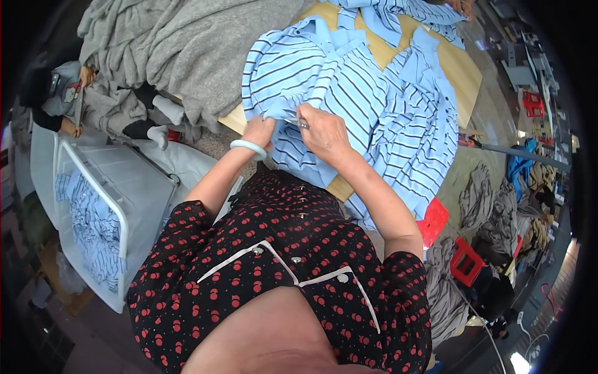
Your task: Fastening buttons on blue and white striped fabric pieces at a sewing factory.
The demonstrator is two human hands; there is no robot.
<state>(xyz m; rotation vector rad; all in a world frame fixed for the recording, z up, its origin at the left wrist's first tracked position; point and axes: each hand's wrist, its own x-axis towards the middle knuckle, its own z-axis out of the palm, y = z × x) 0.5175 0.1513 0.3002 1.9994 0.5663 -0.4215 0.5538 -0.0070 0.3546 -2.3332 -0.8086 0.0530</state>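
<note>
A light blue knit shirt with dark and white stripes (293, 93) is spread in front of me, its near edge hanging toward my lap. My left hand (258, 132), a pale bangle on its wrist, is closed and pinches the shirt's plain blue edge. Close on its right, my right hand (325, 132) has its fingers curled at the same edge. Between those fingers shows a small metal tool (304, 124), which looks like thread snips; most of it is hidden by the hand. Another striped shirt (414, 124) lies to the right, partly beside the first.
Grey knit fabric (180, 50) is heaped at far left over the wooden table (467, 87). More striped pieces (398, 19) lie at the back. Left stands a white bin (121, 249) with striped garments. Someone sits beyond it, holding grey fabric. A red stool (466, 262) and grey garments lie right.
</note>
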